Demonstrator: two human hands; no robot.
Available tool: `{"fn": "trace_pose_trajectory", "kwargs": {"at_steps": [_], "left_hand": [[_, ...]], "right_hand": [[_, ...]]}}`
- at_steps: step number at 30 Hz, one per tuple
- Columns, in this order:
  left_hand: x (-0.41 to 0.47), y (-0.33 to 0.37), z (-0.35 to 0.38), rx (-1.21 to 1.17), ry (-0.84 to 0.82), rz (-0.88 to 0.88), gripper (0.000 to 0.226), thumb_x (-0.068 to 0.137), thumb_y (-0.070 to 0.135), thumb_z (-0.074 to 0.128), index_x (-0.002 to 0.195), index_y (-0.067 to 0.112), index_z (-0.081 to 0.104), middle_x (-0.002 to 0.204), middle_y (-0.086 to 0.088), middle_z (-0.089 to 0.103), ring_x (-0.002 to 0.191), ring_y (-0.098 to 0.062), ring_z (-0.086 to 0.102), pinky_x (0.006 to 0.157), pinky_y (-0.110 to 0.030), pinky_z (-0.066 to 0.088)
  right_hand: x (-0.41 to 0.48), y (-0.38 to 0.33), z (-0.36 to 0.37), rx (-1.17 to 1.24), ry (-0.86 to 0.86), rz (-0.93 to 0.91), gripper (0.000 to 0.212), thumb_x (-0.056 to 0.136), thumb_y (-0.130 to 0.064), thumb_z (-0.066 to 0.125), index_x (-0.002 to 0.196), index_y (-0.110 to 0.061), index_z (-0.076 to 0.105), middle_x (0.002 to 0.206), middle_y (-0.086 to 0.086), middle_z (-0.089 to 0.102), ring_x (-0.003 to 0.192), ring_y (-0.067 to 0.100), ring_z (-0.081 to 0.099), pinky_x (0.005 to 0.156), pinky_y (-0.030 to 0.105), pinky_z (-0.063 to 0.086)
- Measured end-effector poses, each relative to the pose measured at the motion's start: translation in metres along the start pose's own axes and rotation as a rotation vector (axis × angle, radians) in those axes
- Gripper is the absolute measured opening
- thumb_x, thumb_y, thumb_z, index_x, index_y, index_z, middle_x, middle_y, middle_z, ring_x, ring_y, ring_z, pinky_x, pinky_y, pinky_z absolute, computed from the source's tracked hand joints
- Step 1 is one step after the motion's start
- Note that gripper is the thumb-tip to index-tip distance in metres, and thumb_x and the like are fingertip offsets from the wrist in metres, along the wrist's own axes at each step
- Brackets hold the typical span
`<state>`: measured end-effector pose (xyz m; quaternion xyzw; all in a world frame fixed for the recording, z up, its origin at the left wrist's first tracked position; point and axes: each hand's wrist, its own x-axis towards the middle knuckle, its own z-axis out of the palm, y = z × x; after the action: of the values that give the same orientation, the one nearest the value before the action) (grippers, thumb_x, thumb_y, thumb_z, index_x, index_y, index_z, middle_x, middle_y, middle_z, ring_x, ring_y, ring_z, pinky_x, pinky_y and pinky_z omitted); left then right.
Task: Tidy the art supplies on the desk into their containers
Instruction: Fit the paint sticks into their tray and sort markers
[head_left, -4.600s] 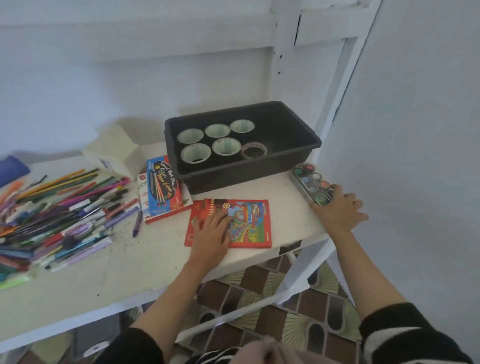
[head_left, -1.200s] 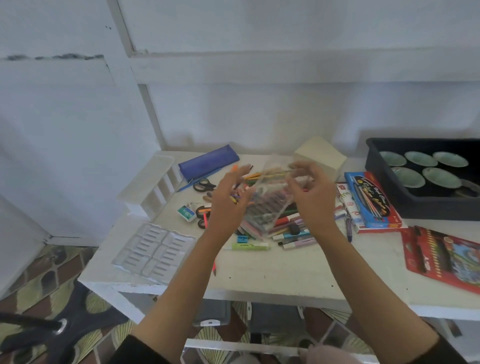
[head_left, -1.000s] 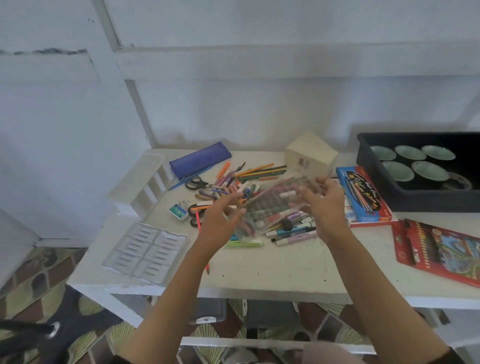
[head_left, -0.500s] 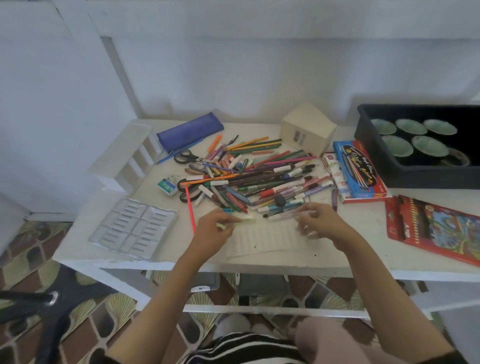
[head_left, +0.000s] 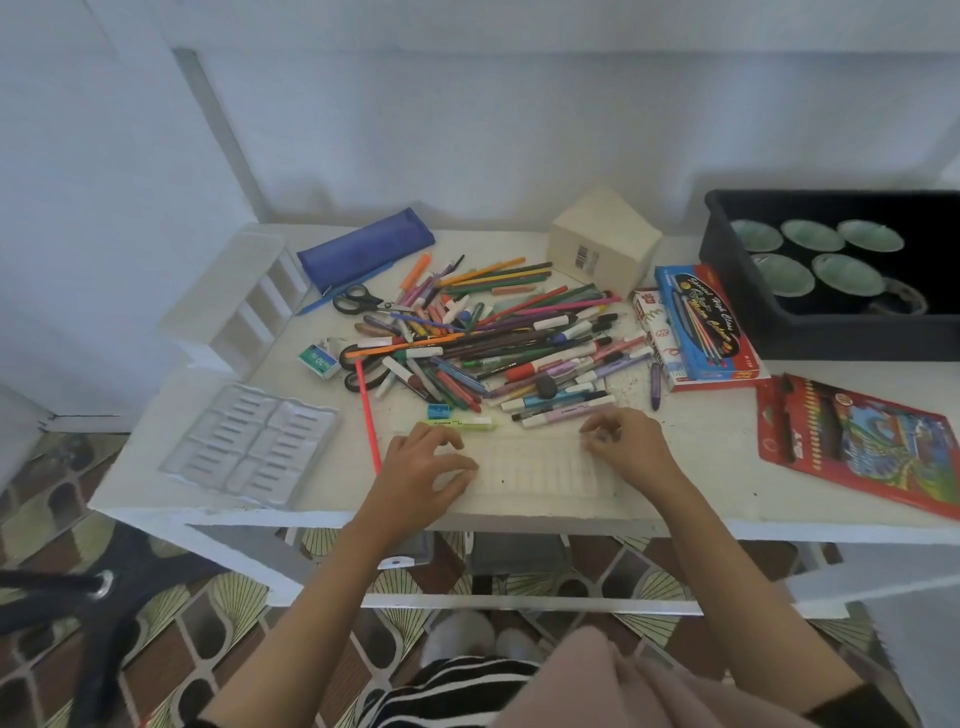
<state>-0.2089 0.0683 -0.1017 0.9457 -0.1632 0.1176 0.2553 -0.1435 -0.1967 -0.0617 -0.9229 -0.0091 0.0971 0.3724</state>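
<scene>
At 6 o'clock on the desk (head_left: 701, 467), close to its front edge, a clear ribbed tray (head_left: 540, 467) is lying flat. The left grip (head_left: 415, 467) is curling onto its 9 o'clock end and the right grip (head_left: 623, 447) is pinching its 3 o'clock end, so both are clamping the tray. By my reading the tidying is barely getting going: nothing is sitting in the tray, and the whole sorting job is waiting. Just beyond it, toward 12 o'clock, a green highlighter (head_left: 457, 425) is lying with print too small to read, and past that the heap of pens and pencils (head_left: 509, 343) is sprawling loose across the middle. At 8 o'clock a clear blister insert (head_left: 249, 441) is sitting empty, and at 4 o'clock a red pencil pack (head_left: 857, 441) is lying flat, its lettering blurring out. Further back, toward 2 o'clock, a blue pack (head_left: 701, 322) is showing yellow script that seems to be reading "Special High Class", and at 10 o'clock a small green box (head_left: 318, 360) is seeming to say "No.10". Farthest away, a cream box (head_left: 605, 244) at 12 o'clock is carrying a barcode, a blue pouch (head_left: 363, 247) is lying at 11 o'clock, and a black tub (head_left: 831, 338) at 2 o'clock is already holding tape rolls (head_left: 810, 235).
</scene>
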Motion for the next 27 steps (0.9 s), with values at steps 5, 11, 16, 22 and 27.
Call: {"fn": "trace_pose_trajectory", "kwargs": {"at_steps": [5,11,16,22,27], "left_hand": [[-0.010,-0.004,-0.004,0.088,-0.062,-0.011,0.056,0.081,0.062,0.049,0.120,0.025,0.064,0.118,0.006,0.055,0.115,-0.011,0.039,0.089,-0.035,0.035],[-0.016,-0.013,-0.012,0.190,-0.071,-0.058,0.067,0.076,0.070,0.047,0.123,0.025,0.062,0.130,0.004,0.049,0.123,-0.015,0.032,0.099,-0.042,0.032],[-0.024,-0.027,-0.016,0.157,-0.077,-0.100,0.068,0.073,0.072,0.049,0.122,0.027,0.062,0.141,0.004,0.043,0.135,-0.017,0.025,0.108,-0.045,0.026],[-0.022,-0.040,-0.020,0.009,-0.071,-0.157,0.081,0.071,0.085,0.038,0.124,0.027,0.057,0.144,0.006,0.043,0.140,-0.014,0.025,0.114,-0.045,0.023],[-0.021,-0.044,-0.020,-0.032,-0.008,-0.153,0.095,0.063,0.082,0.054,0.139,0.026,0.042,0.146,0.007,0.039,0.141,-0.009,0.018,0.115,-0.042,0.019]], "right_hand": [[0.004,0.002,0.006,-0.056,0.004,-0.051,0.013,0.079,-0.015,0.073,0.092,-0.018,0.071,0.099,0.002,0.053,0.077,0.005,0.047,0.072,0.019,0.037],[0.006,-0.001,0.017,-0.071,-0.002,-0.105,0.012,0.080,-0.016,0.073,0.092,-0.018,0.072,0.096,0.000,0.056,0.084,0.013,0.052,0.074,0.023,0.039],[0.006,-0.008,0.030,-0.156,0.043,-0.204,0.011,0.083,-0.018,0.069,0.094,-0.020,0.071,0.097,-0.001,0.054,0.086,0.009,0.047,0.071,0.022,0.040],[0.010,-0.021,0.040,-0.309,0.116,-0.375,0.014,0.083,-0.020,0.066,0.096,-0.023,0.070,0.091,-0.005,0.050,0.086,0.006,0.041,0.055,0.019,0.040],[0.018,-0.045,0.047,-0.302,0.121,-0.492,0.013,0.083,-0.019,0.064,0.094,-0.023,0.069,0.090,-0.007,0.053,0.089,0.010,0.047,0.056,0.019,0.042]]}}
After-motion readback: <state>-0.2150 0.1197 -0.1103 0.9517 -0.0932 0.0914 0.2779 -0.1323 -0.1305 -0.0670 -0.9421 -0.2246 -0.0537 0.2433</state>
